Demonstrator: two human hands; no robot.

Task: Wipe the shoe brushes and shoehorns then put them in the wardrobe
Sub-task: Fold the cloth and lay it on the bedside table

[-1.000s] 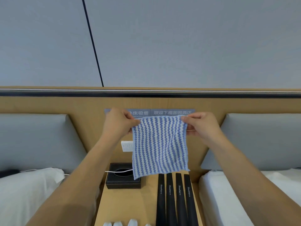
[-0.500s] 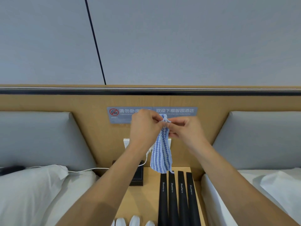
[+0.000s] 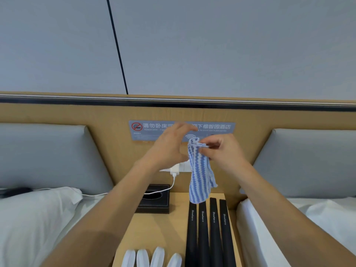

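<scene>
Up high, the right hand (image 3: 223,151) pinches a folded, ribbed blue-and-white striped cloth (image 3: 200,174); the left hand (image 3: 169,145) hovers released beside it, above four slim matte-black shoehorns (image 3: 209,232) on the wooden counter (image 3: 154,232).

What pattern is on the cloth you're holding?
Blue and white wavy stripes running down the cloth, pinched by the right hand; seen in the head view.

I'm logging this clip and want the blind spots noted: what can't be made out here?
- Head view: white items, perhaps the brushes, cut off by the bottom edge.
- Shoehorns: near ends cut off by the same edge; one far end is behind the hanging cloth.
- Sign: middle text hidden by the left hand.
- Wardrobe: not in view.
</scene>
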